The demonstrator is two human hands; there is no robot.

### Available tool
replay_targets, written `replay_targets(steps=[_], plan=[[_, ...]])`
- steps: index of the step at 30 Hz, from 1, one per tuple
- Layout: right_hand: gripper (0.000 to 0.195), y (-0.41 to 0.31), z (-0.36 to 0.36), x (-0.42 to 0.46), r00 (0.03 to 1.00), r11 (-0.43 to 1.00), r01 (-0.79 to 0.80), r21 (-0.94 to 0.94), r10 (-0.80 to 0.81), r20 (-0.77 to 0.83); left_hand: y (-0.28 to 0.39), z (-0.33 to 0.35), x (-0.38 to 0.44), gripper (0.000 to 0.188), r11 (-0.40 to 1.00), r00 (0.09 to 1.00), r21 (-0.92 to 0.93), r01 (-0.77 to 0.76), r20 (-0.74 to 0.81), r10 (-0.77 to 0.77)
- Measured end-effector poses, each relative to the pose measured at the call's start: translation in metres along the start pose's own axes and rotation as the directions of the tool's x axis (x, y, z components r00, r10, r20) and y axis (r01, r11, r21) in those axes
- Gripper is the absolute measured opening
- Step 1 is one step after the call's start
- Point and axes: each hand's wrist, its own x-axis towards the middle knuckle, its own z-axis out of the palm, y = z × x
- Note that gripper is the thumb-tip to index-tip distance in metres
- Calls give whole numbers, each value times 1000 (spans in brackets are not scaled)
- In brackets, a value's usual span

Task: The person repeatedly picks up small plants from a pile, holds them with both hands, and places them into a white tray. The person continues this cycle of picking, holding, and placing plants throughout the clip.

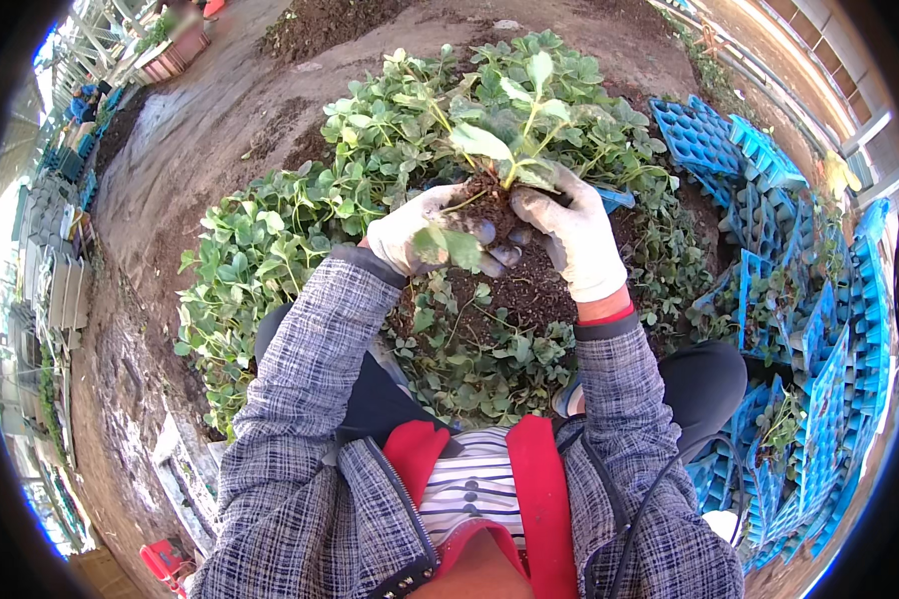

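Both my hands wear pale, soil-stained gloves and meet around one leafy seedling point(521, 161), which looks like a strawberry plant. My left hand point(427, 232) is closed on the dark root ball point(491, 206) from the left, its fingertips beneath it. From the right, my right hand point(569, 228) grips the root ball and the stem base with thumb and fingers. A loose leaf point(449, 247) hangs blurred in front of my left hand. Below the hands lie dark crumbly soil point(536, 292) and scattered cut or wilted leaves point(487, 363) between my legs.
A thick bank of similar plants point(270, 232) curves around the left and far side. Blue plastic cell trays point(824, 404) are heaped at the right, more point(697, 138) at the upper right. Grey trays point(67, 288) stand far left. Another person point(86, 105) is at the upper left.
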Motion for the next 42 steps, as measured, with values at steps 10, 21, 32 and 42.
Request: replay_targets(steps=[10,21,32,42], plan=[[26,5,13,8,984,988,121,91,-108,-142,7,1,-9,72,978,975,122,-169,169,148],[20,-4,21,6,925,950,236,-206,-285,-252,5,6,-7,65,952,987,263,-159,29,157],[21,23,-4,19,876,923,341,178,-243,-417,8,-4,-3,51,487,744,819,-303,-116,658],[33,33,5,21,986,980,141,142,-126,-106,12,-1,-27,54,313,819,909,-276,52,572]])
